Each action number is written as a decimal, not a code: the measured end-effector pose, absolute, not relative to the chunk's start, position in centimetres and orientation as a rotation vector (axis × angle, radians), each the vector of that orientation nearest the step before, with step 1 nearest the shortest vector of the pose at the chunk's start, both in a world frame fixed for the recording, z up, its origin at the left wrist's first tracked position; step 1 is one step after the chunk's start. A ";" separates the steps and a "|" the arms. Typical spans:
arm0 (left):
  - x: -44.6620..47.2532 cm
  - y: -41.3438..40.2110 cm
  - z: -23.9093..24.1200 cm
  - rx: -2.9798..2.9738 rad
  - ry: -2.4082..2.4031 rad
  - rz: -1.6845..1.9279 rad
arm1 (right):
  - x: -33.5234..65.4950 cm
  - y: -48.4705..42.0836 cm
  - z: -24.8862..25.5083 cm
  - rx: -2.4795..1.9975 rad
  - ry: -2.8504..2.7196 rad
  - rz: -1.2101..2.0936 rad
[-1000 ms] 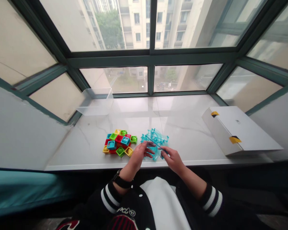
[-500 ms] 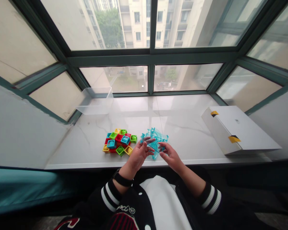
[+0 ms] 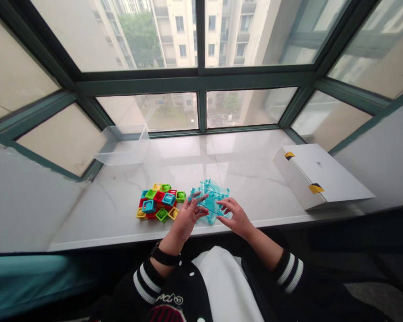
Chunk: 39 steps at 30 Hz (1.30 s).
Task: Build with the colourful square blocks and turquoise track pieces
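Note:
Clear light-blue plastic pieces point(image 3: 212, 190) with small pegs along their edges lie on the sill in front of me, partly covered by my fingers. My left hand point(image 3: 187, 217) is at their near left side, palm turned inward and fingers spread. On the right, my right hand point(image 3: 235, 217) has its fingers bent and its thumb apart, close to the edge of the pieces. I see nothing gripped in either hand; whether the fingertips touch the plastic is unclear. Just left of my left hand sits a pile of red, green, blue and yellow hollow blocks point(image 3: 159, 197).
A clear plastic bin point(image 3: 124, 156) stands at the back left of the white marbled sill point(image 3: 255, 179). To the right lies a white box point(image 3: 329, 172) with yellow-and-black tabs. Window frames enclose the sill at the back and sides.
The view has turned slightly, so the scene sits a little further left. My right hand's fingers are a bit more apart from its thumb; the plastic pieces and the blocks stay in place.

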<state>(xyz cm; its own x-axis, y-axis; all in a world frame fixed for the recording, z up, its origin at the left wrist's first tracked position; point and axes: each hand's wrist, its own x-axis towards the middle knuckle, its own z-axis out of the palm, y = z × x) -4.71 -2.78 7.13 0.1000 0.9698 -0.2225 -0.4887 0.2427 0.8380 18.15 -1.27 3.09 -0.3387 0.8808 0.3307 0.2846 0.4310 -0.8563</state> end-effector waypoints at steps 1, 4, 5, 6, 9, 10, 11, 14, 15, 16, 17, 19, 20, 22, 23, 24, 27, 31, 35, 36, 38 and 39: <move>-4.9 -2.6 6.9 0.695 0.941 1.193 | 18.3 -1.2 3.0 -1.006 -1.852 0.890; -5.7 -2.0 6.1 0.779 1.074 1.178 | 19.0 -1.0 2.8 -1.069 -1.844 0.862; -6.1 -1.8 5.8 0.808 1.111 1.187 | 19.4 -0.8 2.7 -1.098 -1.831 0.847; -6.6 -1.7 5.5 0.838 1.143 1.199 | 19.8 -0.7 2.5 -1.127 -1.817 0.831; -7.9 -1.5 4.7 0.914 1.212 1.214 | 21.5 0.0 1.9 -1.211 -1.761 0.766; -8.2 -1.5 4.4 0.926 1.226 1.213 | 22.2 0.3 1.6 -1.240 -1.739 0.740; -8.5 -1.5 4.2 0.932 1.234 1.205 | 23.0 0.5 1.3 -1.272 -1.715 0.710; -9.1 -1.8 3.6 0.925 1.252 1.182 | 25.5 1.6 0.1 -1.399 -1.639 0.595; -9.1 -1.9 3.5 0.918 1.255 1.175 | 26.5 2.0 -0.4 -1.447 -1.610 0.550; -9.1 -2.0 3.4 0.913 1.258 1.166 | 27.4 2.4 -0.9 -1.494 -1.575 0.505; -9.1 -2.0 3.4 0.910 1.260 1.157 | 28.4 2.8 -1.4 -1.540 -1.537 0.470; -8.9 -2.1 3.4 0.911 1.265 1.142 | 30.3 3.7 -2.6 -1.637 -1.456 0.410; -8.8 -2.2 3.5 0.913 1.268 1.137 | 31.1 4.2 -3.1 -1.685 -1.425 0.376; -8.6 -2.2 3.6 0.916 1.274 1.130 | 32.7 5.1 -4.3 -1.770 -1.382 0.311; -8.5 -2.2 3.7 0.919 1.275 1.124 | 33.3 5.6 -4.8 -1.808 -1.365 0.282; -8.4 -2.3 3.8 0.923 1.275 1.115 | 33.8 6.0 -5.3 -1.844 -1.348 0.261; -8.1 -2.5 3.8 0.939 1.289 1.108 | 34.7 7.2 -6.7 -1.929 -1.327 0.235; -8.0 -2.7 3.7 0.935 1.313 1.105 | 34.9 8.2 -8.0 -1.987 -1.350 0.214; -7.9 -2.9 3.9 0.922 1.302 1.081 | 34.7 8.6 -8.8 -2.030 -1.392 0.129; -7.8 -2.9 4.0 0.919 1.301 1.071 | 34.7 8.6 -8.9 -2.041 -1.402 0.109; -7.7 -2.9 4.1 0.911 1.304 1.060 | 34.6 8.6 -9.0 -2.059 -1.413 0.075; -7.7 -2.9 4.2 0.908 1.305 1.059 | 34.5 8.6 -9.0 -2.064 -1.416 0.060</move>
<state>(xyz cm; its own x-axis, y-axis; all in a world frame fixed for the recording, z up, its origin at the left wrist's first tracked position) -7.71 -2.94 4.16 -0.0315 0.9555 -0.2935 -0.0901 0.2897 0.9529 34.54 8.56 -9.00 0.4223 0.8550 0.3009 0.8263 -0.2267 -0.5156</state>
